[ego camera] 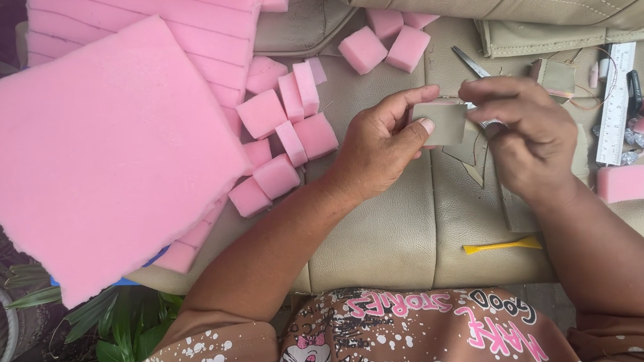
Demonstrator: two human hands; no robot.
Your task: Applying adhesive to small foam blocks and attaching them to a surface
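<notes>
Beige leatherette worktop (390, 237), frame centre: left hand (378, 148) fingers pinch a small beige-covered block (442, 122), right hand (526, 134) fingers clenched on a thin tool; covering step apparently underway, next needing steady grip; pink foam cubes (283, 141) upper left.

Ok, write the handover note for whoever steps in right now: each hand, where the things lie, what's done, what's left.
Left hand: pinches the small beige-covered block between thumb and fingers.
Right hand: closed at the block's right edge on a thin metal tool; its kind is too hidden to tell.
Around: cut pink foam cubes lie left of the hands, two more at the top; a large pink foam sheet far left; scissors, ruler and another covered piece to the right; yellow tool near the body.
Done: many cubes cut, beige material already around this block.
Left: most cubes are bare.
</notes>
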